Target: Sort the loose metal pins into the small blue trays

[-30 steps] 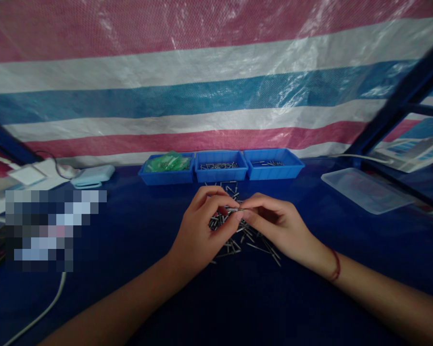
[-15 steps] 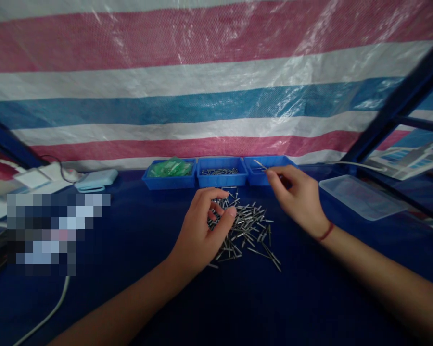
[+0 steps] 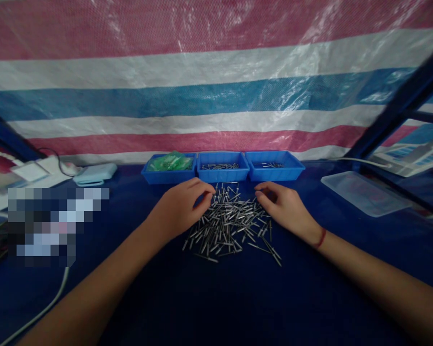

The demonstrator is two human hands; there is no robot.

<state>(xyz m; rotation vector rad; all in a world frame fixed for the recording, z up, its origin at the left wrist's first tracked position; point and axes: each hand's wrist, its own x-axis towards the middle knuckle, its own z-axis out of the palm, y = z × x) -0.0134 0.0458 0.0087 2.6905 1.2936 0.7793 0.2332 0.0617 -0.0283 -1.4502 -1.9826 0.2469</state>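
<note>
A loose pile of silvery rivets (image 3: 223, 226) lies on the dark blue tabletop. My left hand (image 3: 185, 204) is at the pile's upper left edge, thumb and forefinger pinched together; whatever is between them is too small to make out. On the pile's right edge, my right hand (image 3: 283, 204) has its thumb and fingertips closed at the rivets, and what they grip cannot be made out. Behind the pile stand three blue bins: the left bin (image 3: 169, 178) with green plastic packaging, the middle bin (image 3: 222, 175) with rivets, the right bin (image 3: 277, 174) with a few rivets.
A clear plastic lid (image 3: 364, 193) lies at the right. At the left are a light blue case (image 3: 95, 174), white items, a blurred-out patch and a white cable (image 3: 59, 300). Striped plastic sheeting (image 3: 216, 101) hangs behind, between blue frame posts.
My right hand has come down from the right bin to the pile, and the thin rivet it held is out of sight. My left hand has moved left, uncovering more rivets.
</note>
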